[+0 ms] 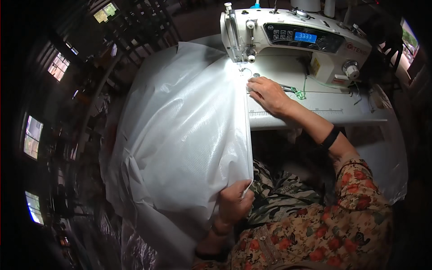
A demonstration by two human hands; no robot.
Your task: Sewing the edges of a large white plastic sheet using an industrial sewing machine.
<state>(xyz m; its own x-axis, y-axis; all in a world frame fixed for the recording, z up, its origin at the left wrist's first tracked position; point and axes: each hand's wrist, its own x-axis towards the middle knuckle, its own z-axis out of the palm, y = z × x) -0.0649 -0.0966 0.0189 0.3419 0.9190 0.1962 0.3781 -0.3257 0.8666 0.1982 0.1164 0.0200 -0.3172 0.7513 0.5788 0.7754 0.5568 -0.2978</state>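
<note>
A large white woven plastic sheet (180,130) lies draped from the sewing machine (292,40) down over the bench (315,105) edge and onto the person's lap. Its right edge runs as a straight hem from under the machine's needle down toward the person.

The right hand (267,93) lies flat on the top end of that hem, just in front of the needle, fingers (254,83) spread and pressing the sheet to the bench rather than gripping it. The left hand (234,202) is well below the machine, at the lower end of the hem, fingers clenched around the sheet's edge and holding it taut.

Just right of the right hand, a green thread scrap (299,94) lies on the bench beside a small metal tool (285,87). The machine is white, with a lit blue display on its front panel. More of the same white material hangs off the bench's right end. No container shows near the machine.
</note>
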